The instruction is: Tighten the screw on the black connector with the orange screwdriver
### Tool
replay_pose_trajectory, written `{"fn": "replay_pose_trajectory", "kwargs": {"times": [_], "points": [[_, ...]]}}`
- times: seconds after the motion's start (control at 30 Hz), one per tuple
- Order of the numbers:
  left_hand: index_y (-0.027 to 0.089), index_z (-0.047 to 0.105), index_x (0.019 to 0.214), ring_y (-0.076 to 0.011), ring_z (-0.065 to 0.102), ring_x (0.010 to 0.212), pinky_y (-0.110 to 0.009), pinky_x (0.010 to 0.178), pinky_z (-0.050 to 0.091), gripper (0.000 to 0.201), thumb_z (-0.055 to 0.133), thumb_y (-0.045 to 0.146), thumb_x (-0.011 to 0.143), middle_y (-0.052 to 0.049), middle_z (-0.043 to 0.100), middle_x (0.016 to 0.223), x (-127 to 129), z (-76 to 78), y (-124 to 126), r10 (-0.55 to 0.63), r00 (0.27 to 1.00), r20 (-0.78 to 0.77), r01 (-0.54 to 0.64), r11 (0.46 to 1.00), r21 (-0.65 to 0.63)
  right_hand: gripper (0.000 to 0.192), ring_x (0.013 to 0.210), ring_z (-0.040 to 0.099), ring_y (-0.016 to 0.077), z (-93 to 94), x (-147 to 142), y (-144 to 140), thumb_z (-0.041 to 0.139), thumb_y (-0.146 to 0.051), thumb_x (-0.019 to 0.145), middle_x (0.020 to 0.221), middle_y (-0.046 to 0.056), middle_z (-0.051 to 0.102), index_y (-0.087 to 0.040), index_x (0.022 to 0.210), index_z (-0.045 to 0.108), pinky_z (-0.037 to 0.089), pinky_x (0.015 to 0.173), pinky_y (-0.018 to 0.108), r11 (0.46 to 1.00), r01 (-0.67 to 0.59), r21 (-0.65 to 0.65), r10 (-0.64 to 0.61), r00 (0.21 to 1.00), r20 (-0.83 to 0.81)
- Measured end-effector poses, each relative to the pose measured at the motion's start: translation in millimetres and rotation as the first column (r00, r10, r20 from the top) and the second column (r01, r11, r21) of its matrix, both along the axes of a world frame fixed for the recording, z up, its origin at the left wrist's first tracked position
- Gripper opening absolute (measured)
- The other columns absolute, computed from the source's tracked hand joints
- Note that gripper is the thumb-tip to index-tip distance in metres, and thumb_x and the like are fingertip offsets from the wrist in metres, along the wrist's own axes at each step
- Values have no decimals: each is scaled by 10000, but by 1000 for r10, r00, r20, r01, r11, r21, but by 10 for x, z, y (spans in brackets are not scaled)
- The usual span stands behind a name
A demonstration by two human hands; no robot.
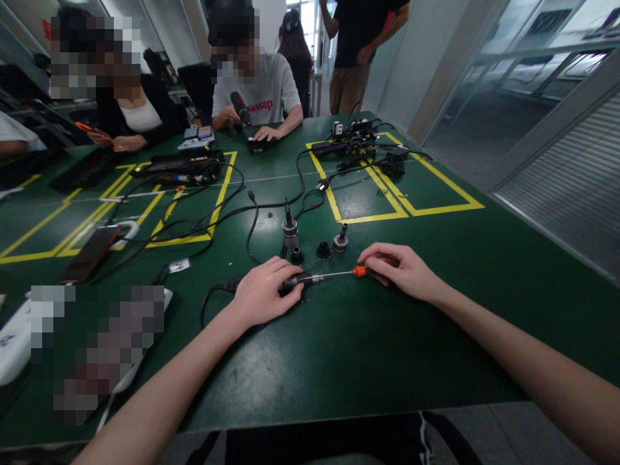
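1. Green matting with yellow tape boxes covers the counter (pixel 368 336); other people sit at its far edge, around 11 o'clock.
2. Left hand (pixel 261 294) is closed down over a dark cabled part (pixel 293 281), pinning it flat against the counter so it stays steady.
3. Right hand (pixel 404 271) pinches the orange-handled screwdriver (pixel 339 274), its shaft lying level and pointing at 9 o'clock into that part.
4. Just beyond, at 12 o'clock, small fittings (pixel 317 245) stand in a row, within reach.
5. Cables (pixel 208 223) trail toward 10 o'clock.
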State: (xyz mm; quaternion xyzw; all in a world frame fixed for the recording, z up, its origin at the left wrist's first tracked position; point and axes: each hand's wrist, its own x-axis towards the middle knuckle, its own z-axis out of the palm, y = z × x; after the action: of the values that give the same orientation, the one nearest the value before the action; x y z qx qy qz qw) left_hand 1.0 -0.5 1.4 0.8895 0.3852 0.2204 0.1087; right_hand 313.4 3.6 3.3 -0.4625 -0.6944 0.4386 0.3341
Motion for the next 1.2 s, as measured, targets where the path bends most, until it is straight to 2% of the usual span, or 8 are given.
{"fn": "replay_pose_trajectory", "kwargs": {"times": [0.1,0.27,0.4,0.63,0.9,0.97,1.07,1.2], "points": [[192,735,1120,-241,713,965,-385,814,627,223,615,276,952,-72,771,1024,2,3,0,-1,1000,0,1,1000,3,405,486,494,138,-2,-33,-26,573,-570,993,608,-9,595,-207,913,733,379,473,281,999,-47,-17,48,998,33],[180,732,1117,-244,714,964,-387,809,625,220,613,266,953,-73,772,1020,4,-5,0,-1,1000,-4,1,1000,3,306,588,534,159,-5,-51,-26,751,-518,877,680,2,609,-214,907,739,440,562,302,998,14,60,-16,999,32],[166,730,1124,-248,714,965,-396,808,624,230,610,270,958,-78,773,1026,3,-8,4,-7,1000,-3,7,1000,9,353,721,621,203,17,-33,-5,845,-530,770,815,40,674,-218,894,735,500,639,322,994,63,91,-62,998,-8],[185,730,1124,-234,709,960,-378,823,621,220,619,266,953,-66,770,1021,-4,-15,5,-6,1000,-6,6,1000,10,480,487,480,143,13,-15,-12,545,-641,981,558,-33,508,-199,897,712,405,497,279,999,31,-38,-28,997,77],[169,734,1116,-239,710,949,-386,807,623,225,618,269,952,-75,773,1015,14,-7,1,-5,1000,1,5,1000,11,382,717,627,190,23,16,22,838,-546,765,880,48,712,-215,892,696,487,632,298,992,125,37,-122,990,-75],[162,734,1112,-240,709,945,-386,801,621,224,616,267,952,-76,772,1010,14,-7,2,-8,1000,4,8,1000,12,382,648,595,173,15,17,17,791,-572,813,797,32,684,-211,893,693,457,579,287,995,100,1,-99,993,-71],[176,733,1106,-232,708,948,-371,802,617,212,619,266,951,-67,775,1010,12,-8,3,-5,1000,4,5,1000,14,409,453,431,129,3,13,6,639,-620,933,523,-57,490,-213,895,663,346,472,270,995,56,-87,-62,995,-74],[177,732,1106,-230,708,953,-367,803,617,211,620,266,951,-67,775,1018,15,-8,1,-8,1000,7,8,1000,17,345,512,474,129,27,2,7,751,-545,867,608,-40,550,-215,902,659,365,499,266,995,73,-62,-79,993,-93]]}}
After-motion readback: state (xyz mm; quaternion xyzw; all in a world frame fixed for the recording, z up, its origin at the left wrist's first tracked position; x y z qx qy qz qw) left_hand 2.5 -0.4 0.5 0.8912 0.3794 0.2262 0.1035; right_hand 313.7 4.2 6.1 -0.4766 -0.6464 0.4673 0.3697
